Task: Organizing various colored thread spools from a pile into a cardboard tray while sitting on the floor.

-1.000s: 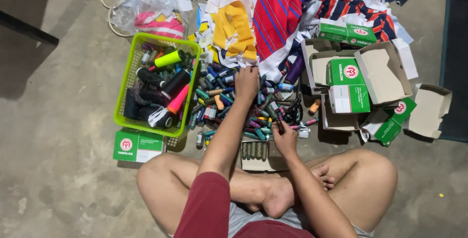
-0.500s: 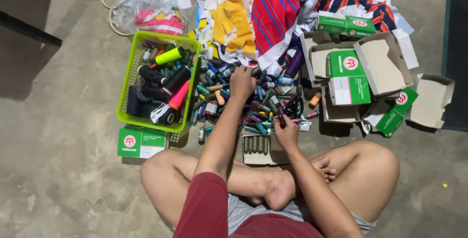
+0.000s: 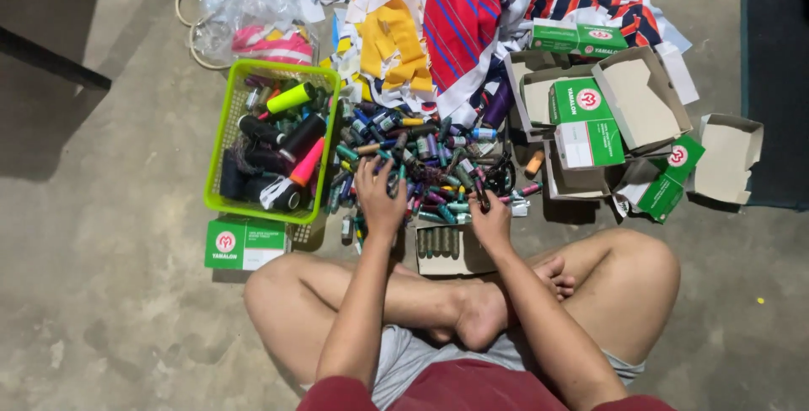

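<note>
1. Spools of thread (image 3: 430,177), small and in many colours, lie heaped on the concrete floor (image 3: 109,293) in front of my crossed legs.
2. My left hand (image 3: 379,196) rests palm down on the near left part of the heap, fingers (image 3: 371,168) spread and slightly curled over the spools beneath them. I cannot tell whether they grip any single spool.
3. My right hand (image 3: 490,219) sits at the near right edge of the heap, fingertips drawn together around a dark spool (image 3: 482,200); the hold itself is too small for me to confirm.
4. An open cardboard box (image 3: 447,249) lies between the two hands, just nearer to me than the fingertips, with a row of greenish spools lined up inside.
5. A green plastic basket (image 3: 221,154) stands just left of the left fingers, holding larger cones of thread in black, pink and yellow-green.
6. A closed green and white box (image 3: 244,244) lies at the basket's near side.
7. Beyond the right fingers and to their right, several more open boxes (image 3: 640,104) are stacked and scattered.
8. Striped and yellow cloth (image 3: 459,15) lies on the far side of the heap.
</note>
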